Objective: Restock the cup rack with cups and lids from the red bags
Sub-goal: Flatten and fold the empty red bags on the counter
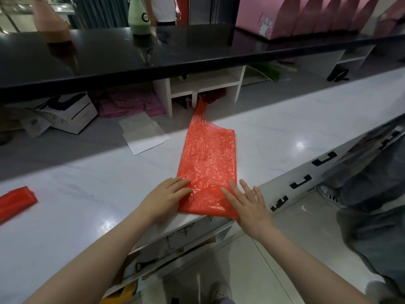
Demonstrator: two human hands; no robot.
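An empty red plastic bag (pixel 208 163) lies flat on the white counter (pixel 87 194), its handle stretched toward the shelf behind. My left hand (pixel 166 198) rests on the bag's near left corner, fingers spread and pressing down. On the near right edge my right hand (pixel 247 202) lies flat, fingers apart. The bag's near end is folded over between both hands. Another folded red bag (pixel 16 201) lies at the counter's far left edge. No cups, lids or rack are in view.
A raised black countertop (pixel 131 53) runs across the back with a green bottle (pixel 139 16) on it. White cubby shelves (pixel 203 84), a white box (pixel 70 113) and a paper sheet (pixel 142 134) sit beneath. A person in dark trousers (pixel 372 189) stands at right.
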